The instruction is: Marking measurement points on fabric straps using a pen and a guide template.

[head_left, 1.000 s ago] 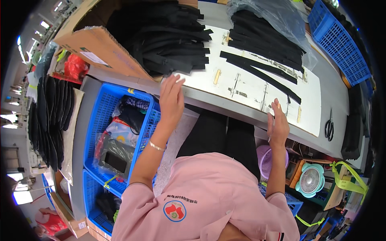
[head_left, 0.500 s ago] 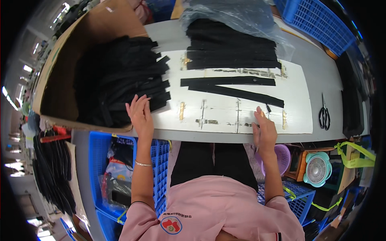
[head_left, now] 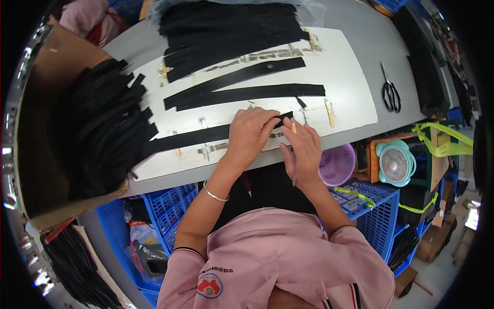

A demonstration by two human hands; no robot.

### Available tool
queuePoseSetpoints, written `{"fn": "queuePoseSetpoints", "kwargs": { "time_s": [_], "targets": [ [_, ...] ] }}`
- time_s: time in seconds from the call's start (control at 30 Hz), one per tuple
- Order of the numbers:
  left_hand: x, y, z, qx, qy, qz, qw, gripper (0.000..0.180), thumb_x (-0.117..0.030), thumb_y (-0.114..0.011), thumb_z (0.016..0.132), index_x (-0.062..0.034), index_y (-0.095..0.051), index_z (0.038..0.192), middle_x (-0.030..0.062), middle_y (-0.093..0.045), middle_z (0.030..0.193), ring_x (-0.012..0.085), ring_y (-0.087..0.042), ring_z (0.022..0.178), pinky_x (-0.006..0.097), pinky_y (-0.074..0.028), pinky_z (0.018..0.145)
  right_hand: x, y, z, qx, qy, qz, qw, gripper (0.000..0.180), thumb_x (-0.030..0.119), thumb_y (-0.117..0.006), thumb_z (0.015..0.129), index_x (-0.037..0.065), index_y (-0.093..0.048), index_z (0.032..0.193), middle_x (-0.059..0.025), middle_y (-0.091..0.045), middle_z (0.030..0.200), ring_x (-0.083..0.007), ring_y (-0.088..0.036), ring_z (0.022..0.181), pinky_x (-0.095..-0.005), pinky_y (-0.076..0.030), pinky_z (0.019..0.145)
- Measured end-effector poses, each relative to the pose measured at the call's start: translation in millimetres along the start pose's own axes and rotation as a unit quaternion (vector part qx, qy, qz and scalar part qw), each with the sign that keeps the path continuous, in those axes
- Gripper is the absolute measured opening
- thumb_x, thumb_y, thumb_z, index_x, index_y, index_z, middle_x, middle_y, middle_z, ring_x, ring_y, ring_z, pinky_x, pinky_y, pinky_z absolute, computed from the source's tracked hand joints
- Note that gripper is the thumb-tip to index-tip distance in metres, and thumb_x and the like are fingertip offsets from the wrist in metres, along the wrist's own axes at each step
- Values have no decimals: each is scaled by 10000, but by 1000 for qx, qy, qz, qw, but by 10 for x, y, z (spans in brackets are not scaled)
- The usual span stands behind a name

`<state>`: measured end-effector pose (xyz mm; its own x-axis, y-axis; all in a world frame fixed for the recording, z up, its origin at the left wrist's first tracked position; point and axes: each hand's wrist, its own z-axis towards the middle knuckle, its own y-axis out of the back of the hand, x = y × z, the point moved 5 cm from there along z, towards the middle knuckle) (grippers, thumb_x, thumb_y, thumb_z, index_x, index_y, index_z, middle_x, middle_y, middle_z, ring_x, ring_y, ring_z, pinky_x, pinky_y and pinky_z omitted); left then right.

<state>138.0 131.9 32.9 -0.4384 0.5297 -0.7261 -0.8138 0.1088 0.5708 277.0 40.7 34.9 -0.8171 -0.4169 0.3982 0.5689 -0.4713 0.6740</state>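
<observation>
Strip (head_left: 200, 136) on white board (head_left: 350, 67) is pinched near right end by left hand (head_left: 250, 135), grip of right hand (head_left: 303, 150) cannot be told; positioning seemingly in hand, steady hold called for.

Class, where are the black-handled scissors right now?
In the head view, the scissors lie on the grey table at right, just beyond the white board's right edge.

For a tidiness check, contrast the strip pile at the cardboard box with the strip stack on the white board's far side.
The strip pile is loosely heaped, its ends ragged; the strip stack lies flatter, its strips better aligned. The pile juts from the cardboard box over the white board; the stack lies outside the box, clear plastic at its far side. Both hold many black strips.
</observation>
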Motion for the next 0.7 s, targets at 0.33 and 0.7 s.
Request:
{"fn": "queuePoseSetpoints", "kwargs": {
  "time_s": [0.33,0.7],
  "targets": [
    [-20,172,-191,-50,44,40,997,454,-34,-754,863,-54,-672,1310,138,-637,1365,360,-582,1249,431,-404,1114,-414,210,-132,5,-43,-123,991,487,110,-761,898,43,-599,1352,-130,-707,1296,-294,-648,1244,-500,-383,1102],
    [90,666,-1034,-3,138,260,956,526,-250,-666,1007,-82,-561,1494,116,-521,1568,338,-379,1522,606,-33,1250,-707,279,-245,14,-73,-193,978,411,66,-692,950,82,-623,1355,-80,-712,1335,-261,-653,1278,-507,-297,1210]
  ]
}}
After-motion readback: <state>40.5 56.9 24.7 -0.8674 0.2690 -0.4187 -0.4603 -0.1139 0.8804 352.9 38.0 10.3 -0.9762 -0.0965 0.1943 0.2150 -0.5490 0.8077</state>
